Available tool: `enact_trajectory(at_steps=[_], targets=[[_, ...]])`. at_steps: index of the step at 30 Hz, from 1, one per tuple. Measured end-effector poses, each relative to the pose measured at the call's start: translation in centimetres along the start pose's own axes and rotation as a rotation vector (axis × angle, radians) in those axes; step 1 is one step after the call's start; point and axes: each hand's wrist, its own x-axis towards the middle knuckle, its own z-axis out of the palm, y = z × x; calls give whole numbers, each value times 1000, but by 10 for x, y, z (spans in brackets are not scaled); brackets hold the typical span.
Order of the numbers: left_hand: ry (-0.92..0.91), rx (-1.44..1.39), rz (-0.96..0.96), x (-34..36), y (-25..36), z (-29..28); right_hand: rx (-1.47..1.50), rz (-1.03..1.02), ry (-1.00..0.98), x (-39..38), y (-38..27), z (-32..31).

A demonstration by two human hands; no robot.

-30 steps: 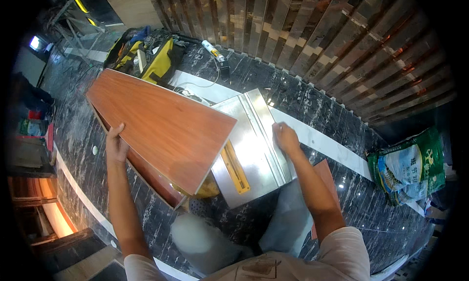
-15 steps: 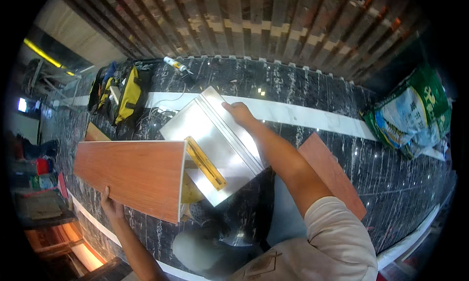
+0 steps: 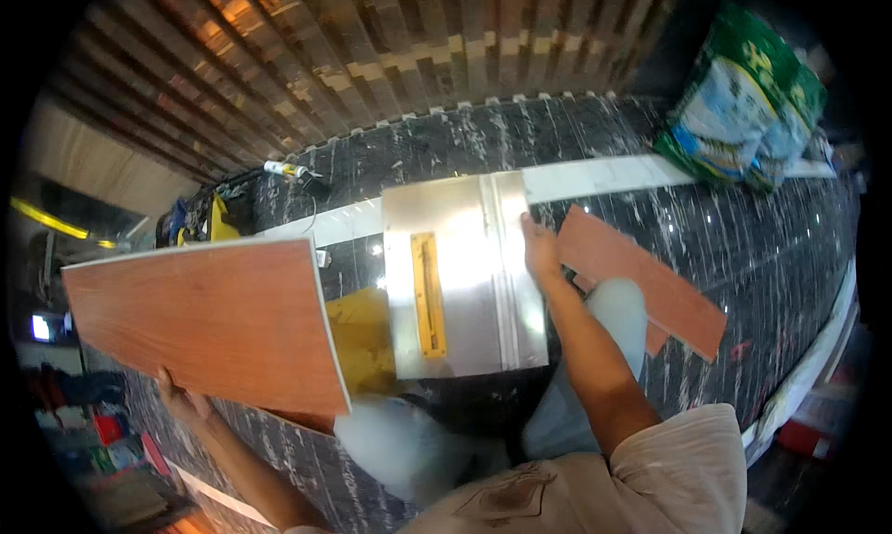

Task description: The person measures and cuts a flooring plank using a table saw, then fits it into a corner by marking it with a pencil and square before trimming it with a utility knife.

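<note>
A reddish wood-grain board (image 3: 195,325) with a pale edge is tilted up at the left. My left hand (image 3: 184,399) is closed on its lower edge, the fingers partly hidden by the board. In front of me, between my knees, is a saw table (image 3: 469,283) with a shiny silver top and a slotted yellow insert (image 3: 427,295). My right hand (image 3: 539,243) is closed round its right edge. Beside the top, part of a yellow body (image 3: 364,334) shows behind the board. No blade can be made out in the slot.
Cut wood-grain boards (image 3: 646,279) lie on the dark marble floor by my right knee. A green and white sack (image 3: 743,107) stands far right, near a slatted wall (image 3: 400,51). A sealant tube (image 3: 285,169) and a yellow-black tool bag (image 3: 221,218) are far left.
The saw table has turned to sit nearly square in front of me. The board has moved left, away from the saw table's top. My view has shifted to the right.
</note>
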Motion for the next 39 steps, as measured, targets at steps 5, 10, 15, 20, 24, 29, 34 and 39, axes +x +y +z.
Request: enact_trajectory(at_steps=[5, 10, 15, 20, 24, 29, 34, 39], targets=[[-209, 86, 105, 98, -6, 53, 107, 48, 300, -37, 36, -31], [-132, 131, 218, 119, -10, 169, 136, -15, 572, -88, 43, -38], [-280, 230, 361, 147, -24, 233, 166, 300, 580, -127, 38, -24], [-387, 240, 377, 161, -69, 247, 242, 235, 741, -148, 50, 12], [-530, 177, 306, 178, -81, 235, 419, 374, 798, -180, 26, 42], [-729, 118, 195, 208, -83, 213, 721, 420, 1011, -231, 28, 59], [-1076, 113, 94, 257, -43, 196, 695, 473, 1087, -265, 52, 46], [-1246, 133, 40, 214, -31, 258, 484, 489, 1022, -282, 61, 34]])
